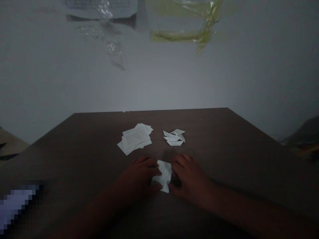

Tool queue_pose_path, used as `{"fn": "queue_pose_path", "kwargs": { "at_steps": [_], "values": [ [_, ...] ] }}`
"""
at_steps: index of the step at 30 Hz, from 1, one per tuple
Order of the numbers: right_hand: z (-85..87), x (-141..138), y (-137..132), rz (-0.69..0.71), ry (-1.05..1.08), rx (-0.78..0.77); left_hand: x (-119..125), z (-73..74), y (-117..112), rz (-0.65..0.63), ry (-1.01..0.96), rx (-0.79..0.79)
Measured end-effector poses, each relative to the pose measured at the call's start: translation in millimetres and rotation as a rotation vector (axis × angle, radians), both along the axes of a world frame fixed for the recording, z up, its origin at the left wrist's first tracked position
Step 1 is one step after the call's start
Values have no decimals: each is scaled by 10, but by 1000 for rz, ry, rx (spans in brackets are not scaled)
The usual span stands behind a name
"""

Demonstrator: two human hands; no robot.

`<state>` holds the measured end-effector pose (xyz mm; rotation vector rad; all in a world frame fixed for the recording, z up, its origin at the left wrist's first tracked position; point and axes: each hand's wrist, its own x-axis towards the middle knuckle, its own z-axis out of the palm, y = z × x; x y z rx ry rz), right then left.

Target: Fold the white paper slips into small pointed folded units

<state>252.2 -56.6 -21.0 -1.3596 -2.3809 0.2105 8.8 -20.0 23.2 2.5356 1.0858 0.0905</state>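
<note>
1. Head view, dim light, looking forward and down over a dark brown wooden tabletop (pixel 211 139), with two bare forearms reaching in from the near edge.
2. Left hand (pixel 138 177) just left of centre on the near half of the tabletop, curved over the left edge of a small printed paper slip (pixel 163 176). Left fingers (pixel 149 162) close together, tips touching the slip.
3. Right hand (pixel 189 179) at the slip's right edge, right fingers (pixel 180 161) together and curled, touching that edge.
4. Firm pinch or light touch: impossible to tell from this view, for either hand.
5. Slip lying flat and slightly askew between the hands, near the tabletop's near edge.
6. Ahead of the left hand, a loose, fanned stack of printed paper slips (pixel 134 138).
7. Just right of that stack, ahead of the right hand, a small heap of narrower paper pieces (pixel 173 137).
8. Beyond the far edge, a grey wall (pixel 174 83) with a printed sheet (pixel 99 5) and clear plastic film (pixel 184 20) on it.
9. Near the bottom left corner, a pale pixelated patch (pixel 17 209), too blurred to name.
</note>
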Motion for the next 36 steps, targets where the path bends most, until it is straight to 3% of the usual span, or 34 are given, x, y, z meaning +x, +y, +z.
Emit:
{"fn": "queue_pose_path", "kwargs": {
  "at_steps": [13,26,36],
  "values": [
    [-109,-88,-89,37,69,-19,-44,-86,28,24,1,-5],
    [-213,130,378,-99,151,-47,-80,-172,89,-86,-3,119],
    [-301,137,583,-167,183,-46,-65,-247,154,-192,-5,224]
  ]
}}
